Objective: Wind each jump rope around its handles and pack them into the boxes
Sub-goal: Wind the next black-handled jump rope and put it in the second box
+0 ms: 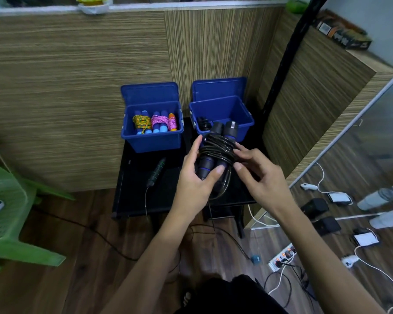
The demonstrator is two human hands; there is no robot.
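Above a low black bench (136, 177), two hands hold a black rope (217, 148) wound around its two handles (210, 164); the left hand (196, 180) grips the handles from the left, thumb across their lower ends; the right hand (262, 177) pinches the coils on the right side; a loose loop of rope hangs below the handles; behind stand two open blue boxes; the left box (152, 138) holds wound ropes in yellow, pink and orange; the right box (244, 130) holds one black bundle; a green-banded handle (157, 172) lies on the bench beside the left hand, its cord trailing over the front edge.
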